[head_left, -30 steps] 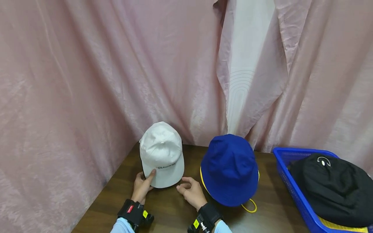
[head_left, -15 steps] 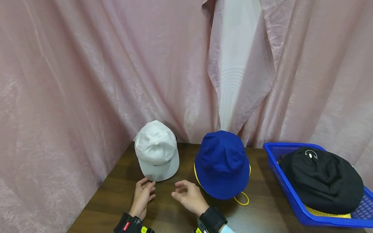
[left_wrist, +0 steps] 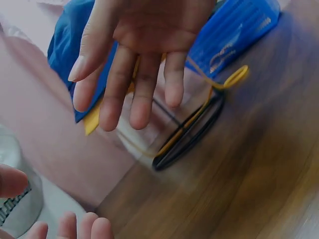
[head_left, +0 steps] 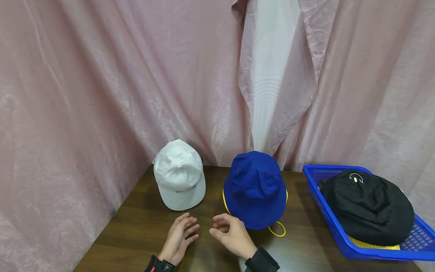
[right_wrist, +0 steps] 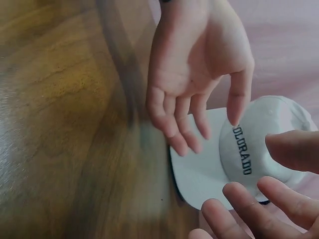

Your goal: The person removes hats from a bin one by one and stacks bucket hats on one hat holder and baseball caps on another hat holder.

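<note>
A white baseball cap with dark COLORADO lettering, plain in the right wrist view, sits at the back left of the table. To its right, a blue bucket hat with yellow edging and a yellow cord stands propped up; the left wrist view shows a black wire stand under it. My left hand, fingers spread and relaxed, is just in front of the cap's brim and holds nothing. My right hand hovers before the blue hat, overlapping its brim in the head view, fingers loosely bent around nothing.
At the right stands a blue plastic basket with a black hat in it, above something yellow. Pink curtains hang right behind the dark wooden table.
My left hand has let go of the white cap's brim and drawn back toward the right hand. The right hand stays empty near the blue hat. The head view has shifted slightly.
</note>
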The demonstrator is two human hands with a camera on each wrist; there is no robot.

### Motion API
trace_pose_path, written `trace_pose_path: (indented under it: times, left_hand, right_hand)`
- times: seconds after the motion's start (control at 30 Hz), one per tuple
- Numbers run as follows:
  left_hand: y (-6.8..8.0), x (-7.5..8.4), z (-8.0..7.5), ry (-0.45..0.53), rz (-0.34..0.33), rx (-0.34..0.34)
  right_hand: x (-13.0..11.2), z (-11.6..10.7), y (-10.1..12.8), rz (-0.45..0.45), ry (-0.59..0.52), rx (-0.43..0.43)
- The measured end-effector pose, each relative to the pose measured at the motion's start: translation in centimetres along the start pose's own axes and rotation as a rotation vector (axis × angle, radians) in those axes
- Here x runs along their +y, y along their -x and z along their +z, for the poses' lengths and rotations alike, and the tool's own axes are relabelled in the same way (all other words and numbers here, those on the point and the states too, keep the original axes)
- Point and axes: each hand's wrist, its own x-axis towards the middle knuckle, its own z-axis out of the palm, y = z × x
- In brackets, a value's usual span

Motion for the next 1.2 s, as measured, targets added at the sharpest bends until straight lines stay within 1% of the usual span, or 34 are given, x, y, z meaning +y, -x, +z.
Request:
trace_pose_path:
  times: [0.17,0.37,0.57,0.8,0.9,1.07,1.2]
  left_hand:
    - [0.4,-0.5,1.1,0.013,-0.047,-0.075]
    - [0.7,-1.3,2.4,0.017,-0.061,-0.152]
    - [0.9,-2.2,3.9,0.025,-0.085,-0.206]
    - [1.3,-3.5,6.0,0.049,-0.102,-0.240]
    - [1.3,-3.8,6.7,0.051,-0.118,-0.252]
    - [1.3,-4.2,7.6,0.048,-0.137,-0.255]
    - [1.5,-4.6,8.4,0.048,-0.154,-0.257]
  right_hand:
    - [-0.5,-0.9,1.1,-0.025,-0.013,0.013]
    - [-0.8,-1.9,2.2,-0.055,-0.030,0.018]
    - [-0.5,-2.7,3.3,-0.077,-0.035,0.046]
    - [0.0,-4.0,4.6,-0.019,-0.052,0.061]
    - [0.2,-4.6,5.2,-0.003,-0.075,0.083]
    - [0.2,-5.6,5.8,0.025,-0.138,0.101]
    - [0.3,-6.3,6.2,0.046,-0.164,0.109]
